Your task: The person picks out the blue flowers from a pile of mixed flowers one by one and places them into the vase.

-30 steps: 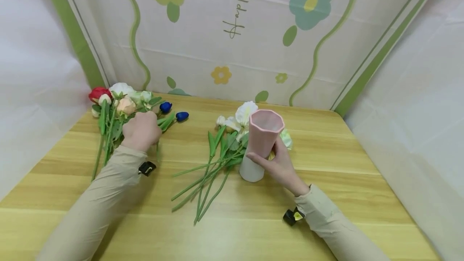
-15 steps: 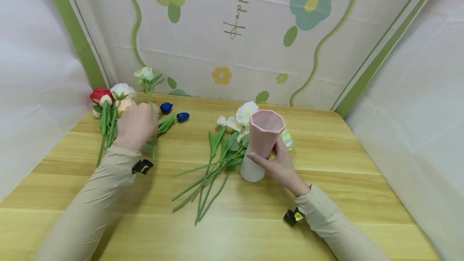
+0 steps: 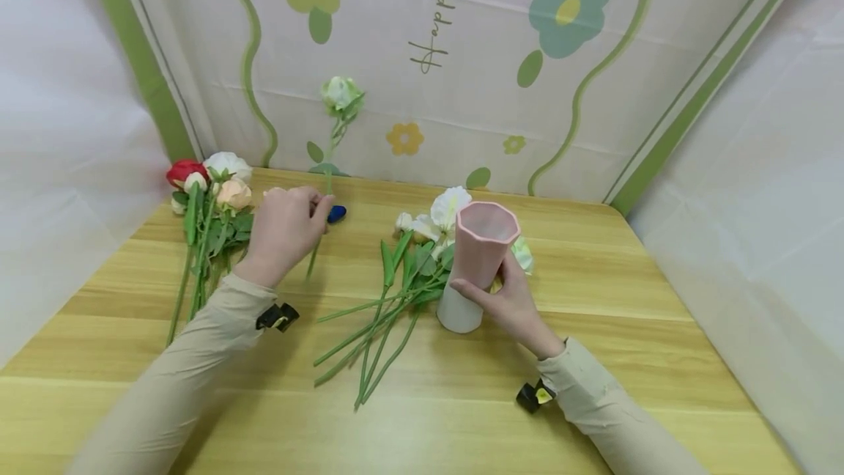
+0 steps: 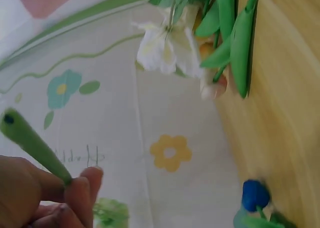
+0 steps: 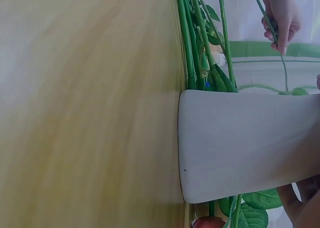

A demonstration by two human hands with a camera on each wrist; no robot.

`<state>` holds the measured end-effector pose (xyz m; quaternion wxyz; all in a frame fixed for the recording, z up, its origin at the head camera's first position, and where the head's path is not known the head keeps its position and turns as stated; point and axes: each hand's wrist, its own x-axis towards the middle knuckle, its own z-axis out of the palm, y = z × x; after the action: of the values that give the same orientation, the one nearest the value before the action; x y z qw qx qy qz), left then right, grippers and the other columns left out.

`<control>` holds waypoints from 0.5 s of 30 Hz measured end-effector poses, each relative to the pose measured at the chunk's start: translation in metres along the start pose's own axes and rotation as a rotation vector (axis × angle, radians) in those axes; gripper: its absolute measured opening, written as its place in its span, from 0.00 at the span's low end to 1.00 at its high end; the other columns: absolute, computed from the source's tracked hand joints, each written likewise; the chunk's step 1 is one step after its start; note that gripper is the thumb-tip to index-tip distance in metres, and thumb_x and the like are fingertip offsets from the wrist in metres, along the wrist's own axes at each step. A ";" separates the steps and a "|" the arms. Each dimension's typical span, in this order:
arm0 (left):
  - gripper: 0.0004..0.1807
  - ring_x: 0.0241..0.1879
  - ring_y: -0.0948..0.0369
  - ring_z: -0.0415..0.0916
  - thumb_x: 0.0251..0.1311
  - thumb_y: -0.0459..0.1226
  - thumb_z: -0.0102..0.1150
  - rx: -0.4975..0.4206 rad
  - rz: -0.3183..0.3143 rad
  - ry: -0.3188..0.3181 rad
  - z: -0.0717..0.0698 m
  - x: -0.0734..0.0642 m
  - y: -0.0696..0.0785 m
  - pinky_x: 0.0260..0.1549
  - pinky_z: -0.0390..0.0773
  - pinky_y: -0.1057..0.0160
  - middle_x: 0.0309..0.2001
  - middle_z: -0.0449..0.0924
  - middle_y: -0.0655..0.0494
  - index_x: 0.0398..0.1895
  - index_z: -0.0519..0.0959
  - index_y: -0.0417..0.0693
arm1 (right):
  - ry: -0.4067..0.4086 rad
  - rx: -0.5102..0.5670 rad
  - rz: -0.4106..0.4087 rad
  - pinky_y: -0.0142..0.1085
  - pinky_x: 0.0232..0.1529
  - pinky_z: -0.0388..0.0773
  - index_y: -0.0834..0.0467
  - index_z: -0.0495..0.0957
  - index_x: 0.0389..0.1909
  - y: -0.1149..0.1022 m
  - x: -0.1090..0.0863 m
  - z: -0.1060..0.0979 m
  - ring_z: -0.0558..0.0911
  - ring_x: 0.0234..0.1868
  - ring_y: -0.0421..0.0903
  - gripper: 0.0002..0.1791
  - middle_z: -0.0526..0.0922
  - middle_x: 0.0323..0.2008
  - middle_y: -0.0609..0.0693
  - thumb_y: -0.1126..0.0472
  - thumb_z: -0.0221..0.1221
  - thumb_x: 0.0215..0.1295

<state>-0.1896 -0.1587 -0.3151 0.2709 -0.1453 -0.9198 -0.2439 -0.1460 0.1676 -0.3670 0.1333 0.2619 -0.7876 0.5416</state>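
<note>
A big white cloth point(image 3: 488, 108) hung at the back, with flowers and curly writing on it. In front was the wide wooden surface point(image 3: 626, 270). Two long tan sleeves point(image 3: 152, 387) reached over it.

On the left lay one bunch of flowers point(image 3: 234, 195), with red, white and peach heads. In the middle lay another bunch point(image 3: 422, 262), mostly white, its green stems crossing and fanning out toward the person.

The vase point(image 3: 469, 262), pink on top and white below, stood upright on the surface, hiding part of the middle bunch. Pale green petals peeked out on its right.

One green-and-white flower point(image 3: 341, 95) was up in the air, head at the top, well apart from the vase. Its stem slanted down and poked out below the left hand point(image 3: 283, 229). That hand's grip was nearly closed, thumb and fingers pinching the stem. The right hand point(image 3: 514, 306) had a wide grip around the vase, with the thumb on the near side.

A blue bud point(image 3: 336, 214) lay just beside the left fingertips. Each wrist wore a little black band point(image 3: 277, 317).
</note>
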 end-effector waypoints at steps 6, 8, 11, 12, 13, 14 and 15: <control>0.15 0.09 0.65 0.67 0.70 0.35 0.55 -0.059 0.112 0.070 0.019 -0.005 0.011 0.09 0.66 0.62 0.15 0.77 0.57 0.25 0.81 0.38 | 0.002 -0.002 -0.003 0.46 0.53 0.73 0.67 0.63 0.65 0.001 0.000 0.000 0.76 0.54 0.52 0.38 0.74 0.57 0.60 0.76 0.69 0.54; 0.14 0.08 0.66 0.65 0.70 0.35 0.56 -0.067 0.135 0.063 0.024 -0.007 0.014 0.09 0.65 0.63 0.15 0.77 0.57 0.25 0.81 0.39 | 0.002 -0.003 -0.005 0.46 0.53 0.73 0.67 0.63 0.65 0.000 0.000 0.000 0.76 0.54 0.52 0.38 0.74 0.57 0.60 0.76 0.69 0.54; 0.13 0.08 0.67 0.64 0.69 0.35 0.57 -0.082 0.163 0.037 0.028 -0.011 0.019 0.08 0.64 0.63 0.15 0.76 0.58 0.25 0.81 0.40 | 0.001 -0.005 -0.007 0.46 0.53 0.73 0.67 0.63 0.65 0.001 0.000 0.000 0.76 0.54 0.52 0.38 0.74 0.56 0.60 0.76 0.69 0.54; 0.13 0.08 0.67 0.64 0.69 0.35 0.58 -0.083 0.177 0.032 0.030 -0.012 0.021 0.08 0.64 0.63 0.15 0.76 0.59 0.25 0.80 0.40 | 0.001 -0.004 -0.008 0.46 0.53 0.73 0.67 0.63 0.65 0.001 0.000 0.000 0.76 0.54 0.52 0.38 0.74 0.56 0.60 0.76 0.69 0.54; 0.12 0.09 0.67 0.64 0.69 0.35 0.58 -0.084 0.194 0.030 0.031 -0.013 0.023 0.08 0.63 0.64 0.15 0.75 0.59 0.25 0.80 0.41 | 0.001 -0.005 -0.008 0.47 0.53 0.73 0.67 0.63 0.65 0.001 0.000 0.000 0.76 0.54 0.52 0.38 0.74 0.56 0.60 0.76 0.69 0.54; 0.13 0.09 0.67 0.63 0.68 0.35 0.58 -0.082 0.211 0.030 0.033 -0.014 0.025 0.08 0.63 0.64 0.15 0.74 0.60 0.24 0.79 0.41 | 0.001 -0.004 -0.008 0.47 0.53 0.73 0.67 0.63 0.65 0.001 0.000 0.000 0.76 0.54 0.52 0.38 0.74 0.56 0.60 0.76 0.69 0.54; 0.13 0.09 0.67 0.63 0.68 0.35 0.58 -0.083 0.230 0.030 0.035 -0.015 0.026 0.08 0.62 0.64 0.14 0.73 0.60 0.24 0.79 0.42 | 0.002 -0.004 -0.008 0.47 0.54 0.73 0.67 0.63 0.65 0.001 0.000 0.000 0.76 0.54 0.52 0.38 0.74 0.57 0.60 0.75 0.69 0.54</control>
<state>-0.1815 -0.1204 -0.3395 0.3045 -0.2573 -0.8820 -0.2513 -0.1468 0.1678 -0.3681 0.1366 0.2644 -0.7875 0.5397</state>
